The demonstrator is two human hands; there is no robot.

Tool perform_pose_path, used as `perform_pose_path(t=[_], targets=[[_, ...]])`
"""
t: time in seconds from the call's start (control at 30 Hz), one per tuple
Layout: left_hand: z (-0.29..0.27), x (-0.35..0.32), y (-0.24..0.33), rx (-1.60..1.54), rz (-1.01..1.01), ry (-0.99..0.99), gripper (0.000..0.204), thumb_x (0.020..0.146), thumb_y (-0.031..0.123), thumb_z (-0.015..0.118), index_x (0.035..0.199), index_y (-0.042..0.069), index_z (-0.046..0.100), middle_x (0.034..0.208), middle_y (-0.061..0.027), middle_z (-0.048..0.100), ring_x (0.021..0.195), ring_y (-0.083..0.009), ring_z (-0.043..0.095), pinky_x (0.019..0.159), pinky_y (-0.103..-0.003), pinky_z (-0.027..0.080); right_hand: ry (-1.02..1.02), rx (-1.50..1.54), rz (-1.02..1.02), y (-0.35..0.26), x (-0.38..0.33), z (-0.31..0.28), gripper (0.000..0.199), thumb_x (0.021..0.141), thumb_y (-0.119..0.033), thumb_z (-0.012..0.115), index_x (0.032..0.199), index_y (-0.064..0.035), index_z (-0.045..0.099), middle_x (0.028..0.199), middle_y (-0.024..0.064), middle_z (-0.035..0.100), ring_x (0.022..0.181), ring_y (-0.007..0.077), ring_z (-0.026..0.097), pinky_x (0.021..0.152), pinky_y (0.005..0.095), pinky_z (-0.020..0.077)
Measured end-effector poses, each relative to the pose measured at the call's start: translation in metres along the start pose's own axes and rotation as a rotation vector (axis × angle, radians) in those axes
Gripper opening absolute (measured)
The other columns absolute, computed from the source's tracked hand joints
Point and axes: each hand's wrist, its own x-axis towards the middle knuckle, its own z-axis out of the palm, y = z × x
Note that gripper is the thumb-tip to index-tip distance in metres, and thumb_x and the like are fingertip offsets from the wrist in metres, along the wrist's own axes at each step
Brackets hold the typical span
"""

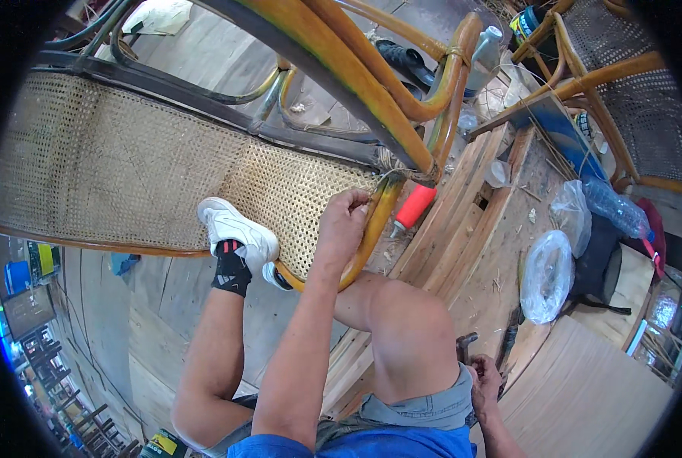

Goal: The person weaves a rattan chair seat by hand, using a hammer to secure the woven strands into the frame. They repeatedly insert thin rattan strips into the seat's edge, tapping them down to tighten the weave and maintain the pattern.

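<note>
- The cane panel [299,187] is stretching from the centre toward nine o'clock, the curved rattan rail [387,204] bordering its three-o'clock end.
- Work at that edge seems to be going on; the next move probably is calling for careful fingertip control.
- The left hand [343,229] is reaching toward twelve, fingertips pinching together beside the rail; I cannot tell on what.
- Toward five, the right hand [487,380] is hanging low, apparently gripping a hammer [467,343].
</note>
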Motion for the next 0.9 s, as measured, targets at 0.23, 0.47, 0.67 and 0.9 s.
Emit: perform_pose_path(t=[0.23, 0.47, 0.67, 0.9], targets=[[0.011, -0.001, 0.010, 0.051, -0.008, 0.148, 0.016, 0.081, 0.011, 0.063, 0.092, 0.000, 0.066, 0.089, -0.0160, 0.063, 0.083, -0.0289, 0.062, 0.077, -0.037, 0.049, -0.082, -0.160, -0.134, -0.004, 0.003, -0.001, 0.016, 0.084, -0.013, 0.061, 0.097, -0.0030, 0.061, 0.083, 0.0181, 0.061, 0.079, 0.0342, 0.061, 0.069, 0.0385, 0.0486], [0.024, -0.001, 0.002, 0.121, 0.042, 0.303, 0.013, 0.082, 0.012, 0.061, 0.089, 0.003, 0.067, 0.088, -0.0160, 0.063, 0.085, -0.0320, 0.060, 0.078, -0.040, 0.048, 0.157, 0.067, -0.071, -0.001, 0.011, -0.002, 0.025, 0.096, -0.022, 0.045, 0.103, -0.0001, 0.053, 0.074, 0.0108, 0.054, 0.061, 0.0232, 0.054, 0.057, 0.0342, 0.0449], [0.024, 0.001, 0.006, 0.149, -0.030, 0.241, 0.012, 0.082, 0.016, 0.062, 0.087, 0.006, 0.066, 0.087, -0.0149, 0.062, 0.089, -0.0334, 0.059, 0.079, -0.044, 0.047, -0.095, 0.310, -0.110, -0.152, 0.088, -0.052, 0.028, 0.097, -0.027, 0.048, 0.106, -0.0013, 0.049, 0.069, 0.0019, 0.049, 0.053, 0.0091, 0.049, 0.046, 0.0237, 0.0392], [0.017, -0.005, -0.028, -0.068, 0.179, 0.417, 0.021, 0.085, 0.008, 0.054, 0.104, 0.001, 0.060, 0.102, -0.0163, 0.059, 0.081, -0.0281, 0.060, 0.075, -0.039, 0.049, -0.553, 0.015, -0.067, -0.250, 0.134, -0.032, 0.023, 0.094, -0.024, 0.052, 0.090, -0.0014, 0.053, 0.058, -0.0006, 0.047, 0.049, 0.0081, 0.048, 0.045, 0.0240, 0.0387]])
